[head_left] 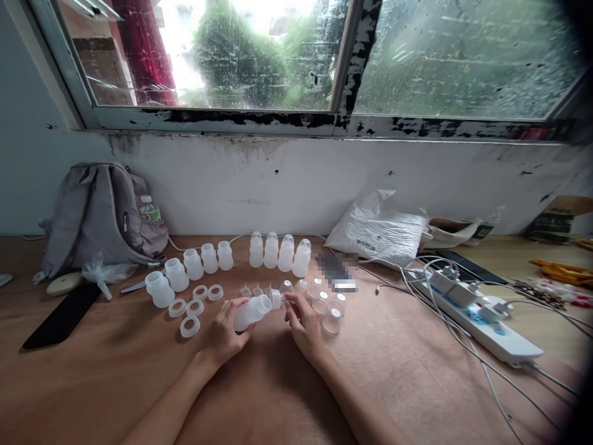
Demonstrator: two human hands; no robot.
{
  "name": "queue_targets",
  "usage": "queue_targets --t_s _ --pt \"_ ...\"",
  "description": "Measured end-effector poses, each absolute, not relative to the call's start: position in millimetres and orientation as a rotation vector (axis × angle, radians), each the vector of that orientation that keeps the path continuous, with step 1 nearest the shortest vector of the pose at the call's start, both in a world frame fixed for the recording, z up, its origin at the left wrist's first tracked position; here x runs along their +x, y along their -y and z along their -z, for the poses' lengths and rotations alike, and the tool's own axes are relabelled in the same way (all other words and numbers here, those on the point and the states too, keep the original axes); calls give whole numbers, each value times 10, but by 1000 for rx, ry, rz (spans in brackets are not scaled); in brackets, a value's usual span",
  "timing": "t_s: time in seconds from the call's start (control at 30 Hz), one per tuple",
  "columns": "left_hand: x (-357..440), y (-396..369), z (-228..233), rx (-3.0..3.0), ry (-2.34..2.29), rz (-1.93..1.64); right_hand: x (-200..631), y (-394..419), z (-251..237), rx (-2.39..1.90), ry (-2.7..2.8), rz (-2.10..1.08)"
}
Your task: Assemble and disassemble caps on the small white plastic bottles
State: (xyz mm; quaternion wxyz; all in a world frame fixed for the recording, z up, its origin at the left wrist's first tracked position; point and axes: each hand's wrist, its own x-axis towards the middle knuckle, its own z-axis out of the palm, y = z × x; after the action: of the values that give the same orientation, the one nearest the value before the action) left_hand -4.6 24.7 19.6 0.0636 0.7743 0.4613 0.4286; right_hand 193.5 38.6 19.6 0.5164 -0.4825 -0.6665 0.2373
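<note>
Both hands, left (227,334) and right (303,321), grip one bottle (252,311) above the bench (278,395); rings (189,326), caps (331,321), bottles (185,272), power strip (482,321) surround.

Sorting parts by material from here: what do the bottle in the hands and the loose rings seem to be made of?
The bottle, held by the left hand and right hand, looks like frosted, milky plastic or silicone: light shows through it dimly. The rings look like the same matte white plastic; I cannot tell whether they are hard or soft.

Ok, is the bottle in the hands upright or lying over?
Lying over. The bottle is held sideways above the table, base in the left hand, neck toward the right hand, whose fingers are at the ring end.
</note>
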Motion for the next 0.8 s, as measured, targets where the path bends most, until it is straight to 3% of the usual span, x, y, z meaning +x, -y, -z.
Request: queue_targets --t_s 0.8 --pt "-91 -254 -173 2459 -1320 -1202 1924 -345 -281 -1037 1582 -891"
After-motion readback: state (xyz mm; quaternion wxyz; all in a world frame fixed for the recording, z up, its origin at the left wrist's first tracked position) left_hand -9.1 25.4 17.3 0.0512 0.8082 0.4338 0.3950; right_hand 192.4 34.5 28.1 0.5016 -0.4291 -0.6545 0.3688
